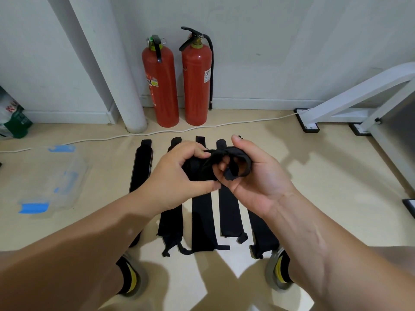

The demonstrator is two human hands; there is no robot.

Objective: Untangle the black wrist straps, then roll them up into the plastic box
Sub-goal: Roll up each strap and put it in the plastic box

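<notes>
Left hand (177, 176) and right hand (260, 178) both grip one bunched strap (241, 161) over the floor (325, 176); we judge hard pulling could cinch its tangle, or a slip drop it.

Your left hand (177, 173) and right hand (253, 173) cover much of the bunched strap (235, 162) between them; how it is knotted, cannot tell. Both hands hide the upper middles of the floor straps (202, 221) beneath. Left of your left hand: plastic box (56, 182), blurred, contents unclear. Right of your right hand: white frame (359, 95), cut off at the edge.
</notes>
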